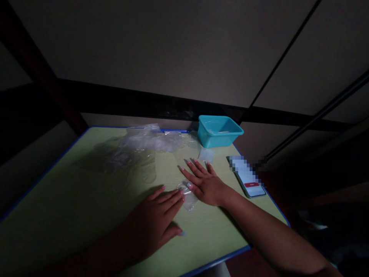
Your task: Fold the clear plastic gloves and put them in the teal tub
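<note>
A small clear plastic bag [190, 200] lies flat on the pale table between my hands. My right hand [206, 184] rests palm down with its fingers spread, its thumb and palm edge over the bag's upper right part. From the left, my left hand [163, 213] reaches in with fingers stretched out, their tips touching the bag's left edge and the thumb held apart. Just beyond my right fingertips is another small, whitish plastic packet [206, 154]. Part of the bag is hidden under my right hand.
A heap of crumpled clear plastic bags [144, 142] lies toward the back left of the table [95, 207]. At the back right corner stands a turquoise plastic basket [219, 134]. A phone [249, 181] with a lit screen lies along the right edge. Dark cabinet panels [161, 50] rise behind.
</note>
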The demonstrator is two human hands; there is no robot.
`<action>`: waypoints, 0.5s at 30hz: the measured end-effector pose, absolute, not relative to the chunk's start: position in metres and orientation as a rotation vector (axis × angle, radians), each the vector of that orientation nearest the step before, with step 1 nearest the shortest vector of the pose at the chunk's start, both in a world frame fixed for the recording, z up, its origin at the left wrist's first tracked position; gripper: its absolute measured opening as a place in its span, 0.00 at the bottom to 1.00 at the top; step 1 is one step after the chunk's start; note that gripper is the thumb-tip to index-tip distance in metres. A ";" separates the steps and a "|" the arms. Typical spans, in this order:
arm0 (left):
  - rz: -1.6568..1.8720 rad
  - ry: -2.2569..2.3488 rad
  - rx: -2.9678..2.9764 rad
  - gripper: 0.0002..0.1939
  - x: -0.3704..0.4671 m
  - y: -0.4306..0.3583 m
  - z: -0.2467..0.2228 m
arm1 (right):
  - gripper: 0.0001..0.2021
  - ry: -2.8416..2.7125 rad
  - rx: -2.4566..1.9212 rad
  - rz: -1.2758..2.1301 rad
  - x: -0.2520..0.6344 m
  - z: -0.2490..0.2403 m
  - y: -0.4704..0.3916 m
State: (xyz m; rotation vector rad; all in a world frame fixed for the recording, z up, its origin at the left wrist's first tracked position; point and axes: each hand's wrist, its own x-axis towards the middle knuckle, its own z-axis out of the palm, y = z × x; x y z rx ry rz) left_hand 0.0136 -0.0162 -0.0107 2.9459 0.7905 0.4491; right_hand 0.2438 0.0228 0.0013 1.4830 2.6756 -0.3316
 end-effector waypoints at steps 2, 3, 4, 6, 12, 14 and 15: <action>0.437 0.816 2.942 0.27 0.014 -0.017 -0.011 | 0.28 2.676 1.492 -0.328 0.244 0.001 0.023; 0.439 0.821 2.938 0.28 0.014 -0.018 -0.011 | 0.28 2.675 1.492 -0.331 0.244 0.001 0.023; 0.448 0.822 2.931 0.28 0.014 -0.018 -0.011 | 0.28 2.673 1.492 -0.336 0.243 0.001 0.023; 0.471 0.814 2.923 0.29 0.014 -0.019 -0.011 | 0.28 2.671 1.496 -0.343 0.243 0.002 0.023; 0.490 0.804 2.973 0.28 0.015 -0.016 -0.012 | 0.28 2.697 1.490 -0.332 0.243 0.002 0.023; 0.483 0.797 2.991 0.28 0.014 -0.016 -0.014 | 0.28 2.700 1.491 -0.338 0.243 0.002 0.022; 0.472 0.791 3.003 0.28 0.013 -0.015 -0.015 | 0.28 2.700 1.491 -0.342 0.243 0.002 0.022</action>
